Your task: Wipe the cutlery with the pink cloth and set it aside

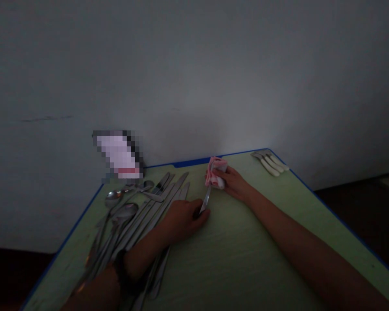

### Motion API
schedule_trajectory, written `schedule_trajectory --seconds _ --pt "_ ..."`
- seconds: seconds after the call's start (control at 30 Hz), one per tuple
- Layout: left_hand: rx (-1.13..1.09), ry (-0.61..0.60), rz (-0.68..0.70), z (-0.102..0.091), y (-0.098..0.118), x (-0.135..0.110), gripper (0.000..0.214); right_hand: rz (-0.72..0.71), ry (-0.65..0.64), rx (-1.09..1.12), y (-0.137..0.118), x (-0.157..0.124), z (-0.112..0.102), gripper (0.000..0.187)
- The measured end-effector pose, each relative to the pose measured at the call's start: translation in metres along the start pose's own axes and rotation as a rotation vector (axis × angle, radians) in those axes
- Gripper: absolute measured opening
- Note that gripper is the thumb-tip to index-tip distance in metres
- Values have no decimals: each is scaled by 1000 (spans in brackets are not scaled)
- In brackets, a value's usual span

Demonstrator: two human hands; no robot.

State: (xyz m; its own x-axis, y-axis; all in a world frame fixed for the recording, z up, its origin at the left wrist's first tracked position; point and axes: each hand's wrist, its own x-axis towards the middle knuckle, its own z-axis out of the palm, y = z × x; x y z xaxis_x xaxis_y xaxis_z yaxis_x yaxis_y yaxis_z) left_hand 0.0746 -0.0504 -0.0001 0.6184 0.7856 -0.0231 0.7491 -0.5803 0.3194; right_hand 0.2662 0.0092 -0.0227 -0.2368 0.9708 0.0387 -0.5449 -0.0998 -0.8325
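Note:
My left hand (184, 221) is closed round the near end of a slim metal utensil (206, 201) that points away from me over the green table (246, 255). My right hand (234, 181) is closed on a pink and white cloth (215, 172), which is wrapped over the utensil's far end. Whether the utensil is a knife or something else is hidden by the cloth and the dim light.
Several metal spoons and knives (139, 207) lie in a pile at the left, under my left forearm. Three white-handled utensils (270, 163) lie at the far right corner. A blurred-out object (119, 154) stands at the back left against the wall.

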Motion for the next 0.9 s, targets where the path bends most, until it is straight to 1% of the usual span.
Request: schedule_trajectory --seconds 0.2,0.33,0.5,0.67,0.9 --pt "3 -2 -17 -3 3 0 32 8 11 -10 -2 -1 2 28" --pt "-9 -5 -10 -2 2 0 33 2 -6 -6 -1 -1 1 30" --pt "-2 -5 0 -1 1 0 33 8 -3 -5 0 0 0 29" --pt "6 8 3 0 1 0 33 1 0 1 -2 -1 2 33" --pt "-2 7 1 -2 2 0 32 2 -7 0 -1 -2 1 31"
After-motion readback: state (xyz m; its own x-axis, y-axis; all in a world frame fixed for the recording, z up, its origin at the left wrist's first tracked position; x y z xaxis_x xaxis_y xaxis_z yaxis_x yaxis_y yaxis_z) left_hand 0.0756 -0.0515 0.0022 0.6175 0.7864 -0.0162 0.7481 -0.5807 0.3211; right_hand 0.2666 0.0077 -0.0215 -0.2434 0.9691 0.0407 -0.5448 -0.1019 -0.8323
